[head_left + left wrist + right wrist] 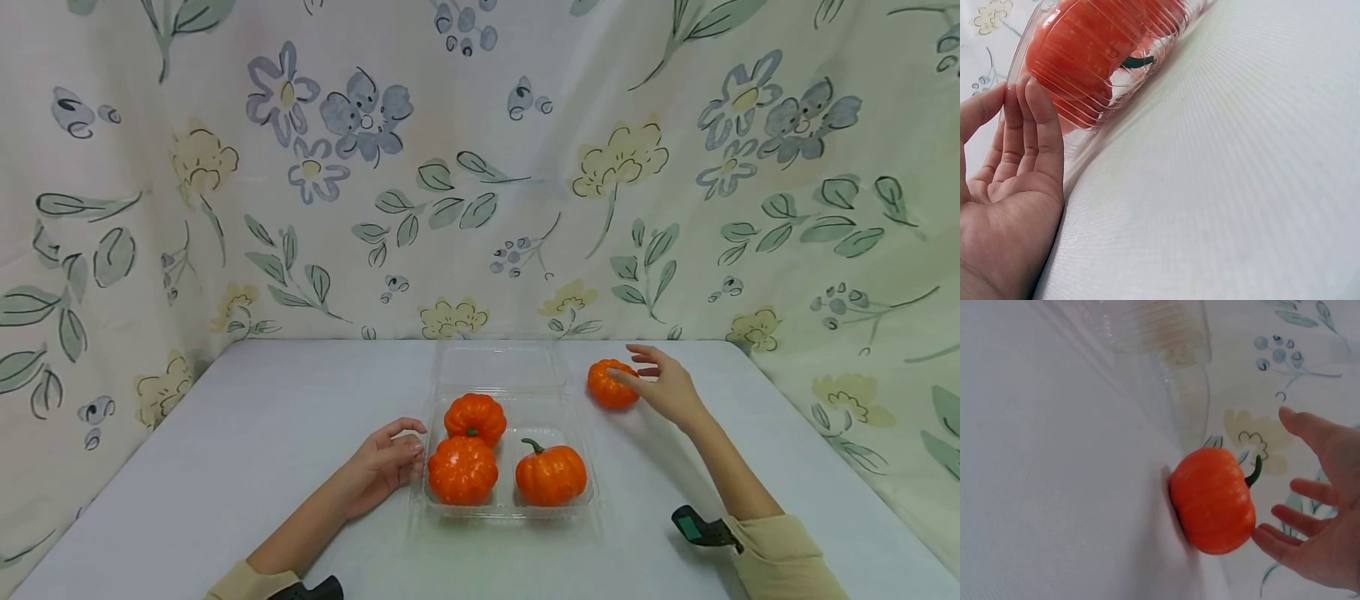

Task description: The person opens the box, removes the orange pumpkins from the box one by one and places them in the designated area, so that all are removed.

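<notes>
The patterned cloth [555,283] hangs soft and faintly creased just behind the table [285,442], so a low, unhurried reach at the far edge looks wisest. On that white top, the box [506,510] is best steadied only lightly: its clear plastic looks thin, with ridged walls that would probably flex under a hard push, and its unfolded lid [498,367] extends behind. The left hand [382,467] suits this, its relaxed, nearly straight fingers touching the side without clenching. The right hand [667,387] has spread fingers, grasping nothing; whether one fingertip touches the loose pumpkin [609,387] I cannot tell. That pumpkin sits on the table, right of the box and near the far edge; its squat, ribbed, smooth body calls for thumb and fingers on opposite sides, lest it roll. Three glossy orange pumpkins [551,477] lie inside the box, two close together at left. The curved green stem [1255,472] is too slim to lift by.
</notes>
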Motion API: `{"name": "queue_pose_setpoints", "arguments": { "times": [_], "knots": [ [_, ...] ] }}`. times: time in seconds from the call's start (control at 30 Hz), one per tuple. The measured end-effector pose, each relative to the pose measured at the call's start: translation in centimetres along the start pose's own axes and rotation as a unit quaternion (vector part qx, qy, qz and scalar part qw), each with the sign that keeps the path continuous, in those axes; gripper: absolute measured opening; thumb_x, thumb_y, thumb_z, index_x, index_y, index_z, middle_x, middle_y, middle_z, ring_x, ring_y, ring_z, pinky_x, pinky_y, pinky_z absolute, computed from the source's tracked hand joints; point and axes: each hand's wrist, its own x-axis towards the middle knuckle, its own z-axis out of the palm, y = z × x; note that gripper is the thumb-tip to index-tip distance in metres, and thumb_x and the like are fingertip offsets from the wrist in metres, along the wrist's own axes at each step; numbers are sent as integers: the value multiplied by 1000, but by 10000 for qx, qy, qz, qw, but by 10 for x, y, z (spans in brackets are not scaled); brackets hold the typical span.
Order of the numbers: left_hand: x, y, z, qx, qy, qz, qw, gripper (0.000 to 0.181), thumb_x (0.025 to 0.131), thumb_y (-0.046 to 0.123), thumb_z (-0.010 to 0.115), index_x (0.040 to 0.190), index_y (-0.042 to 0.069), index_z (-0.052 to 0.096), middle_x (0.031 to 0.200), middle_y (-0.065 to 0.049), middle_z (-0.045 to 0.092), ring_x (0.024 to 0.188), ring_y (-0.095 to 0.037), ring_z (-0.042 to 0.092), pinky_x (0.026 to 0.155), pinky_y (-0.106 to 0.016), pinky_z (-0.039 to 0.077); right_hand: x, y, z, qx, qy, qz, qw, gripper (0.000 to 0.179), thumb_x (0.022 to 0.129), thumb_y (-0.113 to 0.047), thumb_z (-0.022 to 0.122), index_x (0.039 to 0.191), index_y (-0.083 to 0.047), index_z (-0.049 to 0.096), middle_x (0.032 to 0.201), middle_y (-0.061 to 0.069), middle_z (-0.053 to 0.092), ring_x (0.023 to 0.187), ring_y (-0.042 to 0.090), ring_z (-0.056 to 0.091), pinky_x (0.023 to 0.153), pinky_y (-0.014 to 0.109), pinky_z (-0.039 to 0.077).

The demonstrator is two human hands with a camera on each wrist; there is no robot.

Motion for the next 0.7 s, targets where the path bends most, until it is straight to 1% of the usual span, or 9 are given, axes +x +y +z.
{"name": "queue_pose_setpoints", "arguments": {
  "times": [0.13, 0.4, 0.57, 0.7],
  "knots": [
    [0, 0, 1, 6, 44, -26, 10000, 19, 111, 4, 44, 123, 15, 53, 93, 7, 67, 84, -8, 65, 85, -20, 58, -3, -10, -4, 17, -92, -181, 9998, 70, 102, -35, 70, 155, 0, 43, 151, 34, 49, 133, 52, 53, 102, 60, 54],
    [-1, 0, 1, -57, 45, -68, 10000, 19, 111, 4, 44, 123, 15, 52, 93, 6, 67, 83, -8, 64, 85, -20, 58, -16, -33, -9, -63, -353, -735, 9966, 62, 101, -31, 72, 151, -1, 50, 145, 32, 56, 127, 52, 58, 96, 57, 58],
    [0, 0, 0, -93, 14, -61, 9999, 19, 111, 4, 44, 123, 15, 52, 93, 6, 67, 83, -8, 64, 85, -20, 58, -24, -46, -10, -36, -608, -1018, 9929, 55, 101, -23, 72, 148, -1, 53, 141, 29, 60, 121, 46, 62, 92, 53, 60],
    [0, 1, 0, -86, 16, -48, 10000, 18, 110, 4, 45, 123, 15, 52, 93, 6, 67, 83, -8, 64, 84, -20, 57, -29, -55, -10, 1, -857, -1146, 9897, 53, 101, -20, 71, 146, 1, 54, 137, 27, 63, 118, 42, 63, 94, 53, 59]
  ]
}}
